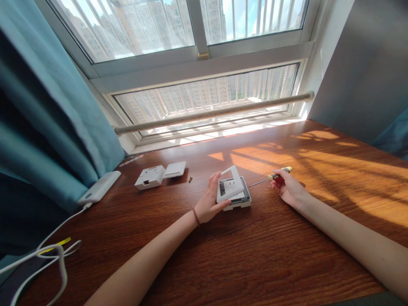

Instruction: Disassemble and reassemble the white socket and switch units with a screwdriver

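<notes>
My left hand (208,200) grips the left edge of a white frame-like cover plate (236,180), tilted up over a white wall socket box (246,205). Part of the box's grey inner rim shows under the plate's right side. To the right, my right hand (288,189) is closed on the handle of a screwdriver (284,171) with a yellow and dark grip. The thin shaft points left, its tip close to the box's right edge; whether it touches is too small to tell.
Left of my hands lie another white box (149,177), a white switch panel (174,169) and small screws (190,179). A white power bank (99,188) with a white cable (63,223) lies by the blue curtain (63,93). A window rail (216,112) runs behind the wooden table (255,255).
</notes>
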Demonstrator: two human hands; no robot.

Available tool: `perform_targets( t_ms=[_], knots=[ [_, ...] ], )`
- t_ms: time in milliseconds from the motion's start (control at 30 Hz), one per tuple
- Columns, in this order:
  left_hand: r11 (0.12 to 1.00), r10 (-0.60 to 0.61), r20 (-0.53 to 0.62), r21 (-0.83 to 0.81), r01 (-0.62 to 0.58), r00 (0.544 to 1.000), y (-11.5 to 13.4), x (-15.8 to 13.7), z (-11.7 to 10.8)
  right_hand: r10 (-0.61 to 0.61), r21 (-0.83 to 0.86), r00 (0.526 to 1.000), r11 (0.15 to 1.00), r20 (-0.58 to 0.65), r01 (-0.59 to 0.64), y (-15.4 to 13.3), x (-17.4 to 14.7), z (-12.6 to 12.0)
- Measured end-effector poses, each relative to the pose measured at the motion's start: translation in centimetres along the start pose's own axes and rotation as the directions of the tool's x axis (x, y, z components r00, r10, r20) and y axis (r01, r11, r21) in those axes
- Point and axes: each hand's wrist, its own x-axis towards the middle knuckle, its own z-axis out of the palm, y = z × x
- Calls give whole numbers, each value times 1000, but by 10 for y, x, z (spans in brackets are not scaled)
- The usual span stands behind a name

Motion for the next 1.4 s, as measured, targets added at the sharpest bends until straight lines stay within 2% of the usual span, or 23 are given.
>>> perform_targets(
  t_ms=[67,167,267,333,367,400,433,500,533,600,700,867,1067,1133,1167,1233,1267,1333,1400],
  knots=[
    [993,-39,-107,-118,26,994,-4,0,0,-52,-62,998,997,30,53,-4,3,-3],
    [952,-166,-227,-290,96,960,-13,1,1,-118,-212,989,968,95,136,-10,7,-5],
    [908,-281,-260,-384,168,924,-20,2,2,-166,-362,976,909,139,206,-12,9,-7],
    [898,-316,-258,-391,200,913,-22,3,2,-240,-478,957,829,164,290,-11,9,-8],
    [901,-319,-257,-380,208,912,-22,3,2,-298,-571,934,740,195,356,-10,8,-9],
    [908,-313,-256,-364,208,915,-22,4,3,-352,-672,903,609,247,421,-8,7,-9],
    [917,-300,-257,-344,203,919,-22,4,3,-385,-759,867,446,316,474,-7,5,-9],
    [937,-265,-257,-295,186,929,-20,3,3,-373,-839,811,131,451,527,-4,1,-8],
    [947,-247,-257,-269,177,934,-19,3,3,-346,-844,799,37,492,536,-3,-1,-7],
    [964,-213,-253,-214,160,944,-17,3,2,-315,-833,779,-79,542,548,-2,-5,-6],
    [987,-140,-240,-114,115,961,-11,3,1,-317,-825,763,-168,563,539,-1,-9,-4],
    [994,55,-170,105,-37,984,6,0,-1,-324,-842,777,-222,540,492,3,-11,-2],
    [946,234,-80,248,-208,969,19,-7,2,-335,-864,807,-324,486,385,6,-16,1],
    [934,266,-79,269,-237,961,19,-8,3,-379,-877,802,-329,462,350,4,-20,2],
    [931,273,-81,272,-242,959,18,-8,3,-422,-885,784,-307,456,350,2,-22,3],
    [933,269,-91,271,-236,959,17,-8,3,-500,-875,724,-182,476,450,0,-27,5],
    [936,261,-95,270,-227,961,16,-7,3,-506,-840,708,-64,493,539,-1,-31,6],
    [939,248,-99,269,-214,964,15,-7,3,-413,-699,736,270,537,662,2,-38,11],
    [940,242,-98,271,-208,965,15,-6,4,-225,-554,781,592,583,585,9,-46,16]
  ],
)
